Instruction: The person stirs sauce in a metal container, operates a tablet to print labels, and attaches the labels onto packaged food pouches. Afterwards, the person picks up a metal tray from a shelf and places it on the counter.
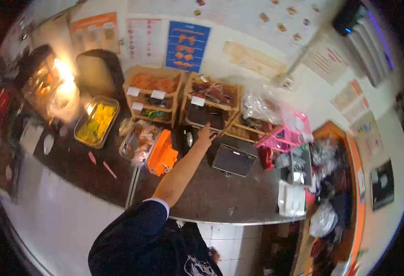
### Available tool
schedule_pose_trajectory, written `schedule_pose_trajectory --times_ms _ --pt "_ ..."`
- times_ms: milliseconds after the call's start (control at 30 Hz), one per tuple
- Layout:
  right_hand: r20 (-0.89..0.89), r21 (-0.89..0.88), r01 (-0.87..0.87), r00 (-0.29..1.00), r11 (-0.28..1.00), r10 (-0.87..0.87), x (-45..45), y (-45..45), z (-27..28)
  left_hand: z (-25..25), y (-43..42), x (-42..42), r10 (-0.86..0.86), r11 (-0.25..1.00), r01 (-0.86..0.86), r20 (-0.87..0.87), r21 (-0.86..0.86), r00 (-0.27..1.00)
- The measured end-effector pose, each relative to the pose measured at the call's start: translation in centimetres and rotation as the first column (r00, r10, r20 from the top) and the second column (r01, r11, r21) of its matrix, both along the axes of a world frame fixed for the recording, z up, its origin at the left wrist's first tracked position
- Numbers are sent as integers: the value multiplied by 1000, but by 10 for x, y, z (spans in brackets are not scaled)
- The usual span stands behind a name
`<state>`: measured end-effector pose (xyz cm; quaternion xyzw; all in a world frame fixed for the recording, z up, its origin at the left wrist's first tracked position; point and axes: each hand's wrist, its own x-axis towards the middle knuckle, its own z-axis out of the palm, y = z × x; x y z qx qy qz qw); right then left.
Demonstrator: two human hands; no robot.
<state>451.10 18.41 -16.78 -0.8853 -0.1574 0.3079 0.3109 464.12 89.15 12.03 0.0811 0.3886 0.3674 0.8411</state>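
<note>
My left hand (205, 135) reaches forward over the counter to the wooden rack (233, 102). Its fingers look stretched out at the front edge of a dark tray (204, 116) on the rack's lower level; whether they touch it is unclear. Above that tray lie dark red packets (213, 91) behind a white label. A small round silvery item (189, 139) is left of my wrist, and a flat black case (234, 160) lies to its right. Only a small part of my right hand (215, 254) shows, low beside my dark shirt, its fingers not readable.
An orange device (162, 154) and a bin of wrapped items (142, 140) stand left of my forearm. Farther left are a tray of yellow pieces (98, 120) and two pink strips. A pink basket (287, 133), plastic bags and a white container (291, 198) occupy the right side.
</note>
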Motion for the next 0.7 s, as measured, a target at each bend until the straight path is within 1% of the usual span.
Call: schedule_pose_trajectory --times_ms 33,67,100,167,233,300,333,367,400,433,467,500,533,567,600,633,667,700 --pt "-208 26 138 970 990 -129 7 2 11 -2 -2 5 21 998 -21 -16 53 1000" --pt "-330 48 207 927 977 -180 21 3 20 -5 -4 1 33 994 -27 -51 108 998" --pt "-429 48 275 874 960 -229 37 4 29 -10 -7 -5 64 994 -56 -90 89 994" --pt "-532 84 333 812 939 -240 80 6 36 4 -8 -6 159 980 -130 -195 152 968" --pt "-597 162 387 771 908 -222 134 7 31 29 -24 -22 156 977 -109 -264 183 952" --pt "-637 254 425 749 869 -180 189 26 36 33 -38 -36 131 948 -49 -247 314 960" --pt "-621 285 400 769 871 -150 214 44 60 28 -49 -41 177 930 -85 -230 359 957" --pt "-603 315 374 789 872 -121 233 74 106 37 -67 -51 226 932 -143 -224 334 948" --pt "-586 331 343 805 879 -93 253 99 124 52 -88 -61 266 931 -191 -216 311 940" --pt "-567 350 319 820 881 -71 271 123 140 53 -101 -71 253 935 -183 -211 305 944" --pt "-438 462 141 895 876 88 285 153 166 53 -114 -83 236 938 -168 -204 302 950" --pt "-287 543 -45 929 838 236 295 183 193 56 -129 -94 243 934 -151 -264 323 934" --pt "-249 510 -78 940 856 235 305 208 209 55 -145 -105 252 930 -137 -322 341 912" --pt "-213 475 -113 947 873 238 310 236 226 46 -160 -120 246 935 -142 -307 324 919" --pt "-199 548 -132 939 826 281 305 269 265 37 -175 -134 240 941 -146 -296 306 925" --pt "-184 613 -147 929 776 321 298 303 304 41 -193 -142 282 944 -191 -360 268 889" --pt "-133 607 -199 929 769 345 294 331 322 44 -212 -151 319 944 -241 -425 227 847" --pt "-82 596 -253 925 762 371 290 356 338 28 -229 -168 271 948 -150 -467 279 842"
